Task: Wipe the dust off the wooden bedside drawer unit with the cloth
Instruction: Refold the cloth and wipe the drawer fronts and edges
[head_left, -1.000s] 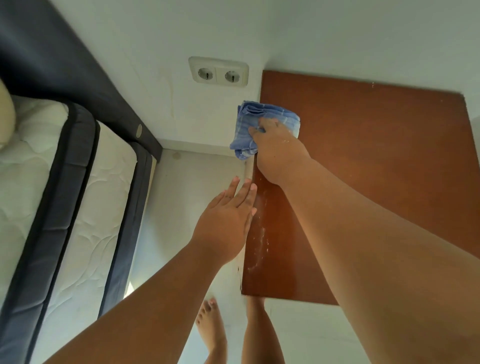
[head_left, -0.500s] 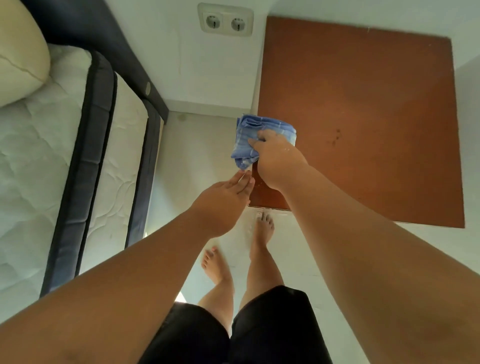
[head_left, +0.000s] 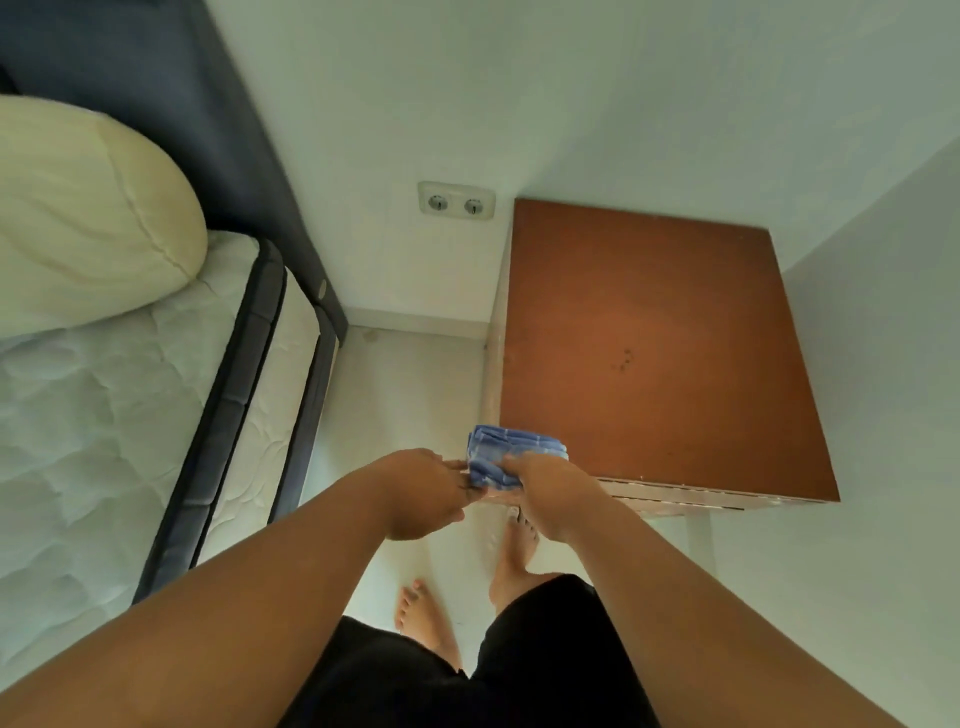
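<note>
The wooden bedside drawer unit (head_left: 654, 343) stands in the room's corner, its red-brown top seen from above with a few dark specks near the middle. A folded blue cloth (head_left: 506, 457) lies at the unit's near left corner. My right hand (head_left: 553, 491) grips the cloth from the right. My left hand (head_left: 426, 491) is at the cloth's left edge with its fingertips touching it; whether they pinch it I cannot tell. The unit's pale front edge shows just below the top.
A bed (head_left: 130, 405) with a white mattress, cream pillow (head_left: 88, 218) and dark headboard fills the left. A double wall socket (head_left: 457, 202) sits left of the unit. White walls close in behind and to the right. My bare feet (head_left: 426, 618) stand on the pale floor.
My right hand drew the cloth along the unit's left edge from the back to the near corner. My left hand came up to the cloth. The view pulled back and up.
</note>
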